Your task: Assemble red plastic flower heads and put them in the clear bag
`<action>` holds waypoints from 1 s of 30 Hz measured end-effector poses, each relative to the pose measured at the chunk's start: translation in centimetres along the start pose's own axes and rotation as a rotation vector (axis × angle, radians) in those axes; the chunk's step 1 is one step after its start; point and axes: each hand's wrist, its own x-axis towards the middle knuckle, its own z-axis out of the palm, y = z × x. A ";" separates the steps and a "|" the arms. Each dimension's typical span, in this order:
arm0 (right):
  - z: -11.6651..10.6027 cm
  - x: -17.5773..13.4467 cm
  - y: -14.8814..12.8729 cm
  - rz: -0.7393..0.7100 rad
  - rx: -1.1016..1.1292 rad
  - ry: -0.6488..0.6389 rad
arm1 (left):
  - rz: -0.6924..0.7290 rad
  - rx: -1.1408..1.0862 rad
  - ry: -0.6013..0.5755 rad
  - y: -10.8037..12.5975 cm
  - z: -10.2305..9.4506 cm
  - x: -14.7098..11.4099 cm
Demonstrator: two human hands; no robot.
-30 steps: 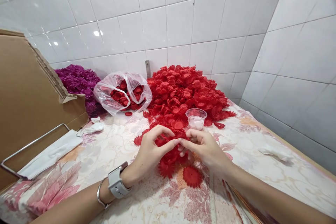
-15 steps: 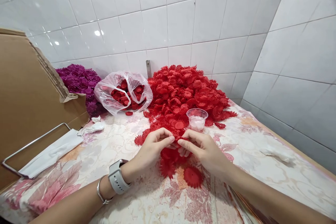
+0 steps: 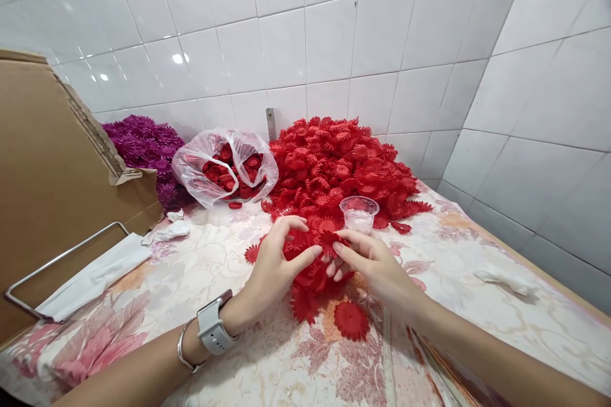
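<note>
Between the thumb and fingers of my right hand (image 3: 370, 261) is a red fringed flower piece (image 3: 328, 243), held just in front of the big heap. My left hand (image 3: 281, 254) is open beside it, thumb and fingers apart, with nothing seen in its grasp. Below the hands, more red pieces lie on the floral tablecloth (image 3: 258, 343), among them a single flat round red flower (image 3: 351, 320). A large red flower heap (image 3: 334, 165) rises behind. At its front edge, just beyond my right hand, stands a clear plastic cup (image 3: 359, 213) with whitish contents.
A clear plastic bag (image 3: 191, 168) holding darker red flowers sits left of the heap. Purple flowers (image 3: 147, 146) are piled behind a cardboard box (image 3: 62, 184). White paper (image 3: 95, 276) lies under a metal wire frame (image 3: 62, 261). Tiled walls (image 3: 329, 38) close off the back and right.
My left hand has parted from the red flower piece and its fingers have spread. The piece stays in my right hand and now faces me more.
</note>
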 end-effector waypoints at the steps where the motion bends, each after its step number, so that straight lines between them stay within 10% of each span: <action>1: 0.0 -0.1 0.1 -0.001 -0.023 -0.024 | 0.004 0.027 -0.022 0.1 0.0 0.0; 24: -0.2 -0.6 0.0 -0.032 -0.345 -0.126 | -0.093 -0.120 -0.095 0.4 0.0 -0.3; 30: -0.5 -0.7 0.0 -0.255 -0.647 0.015 | -0.106 -0.139 -0.168 0.8 0.0 -0.3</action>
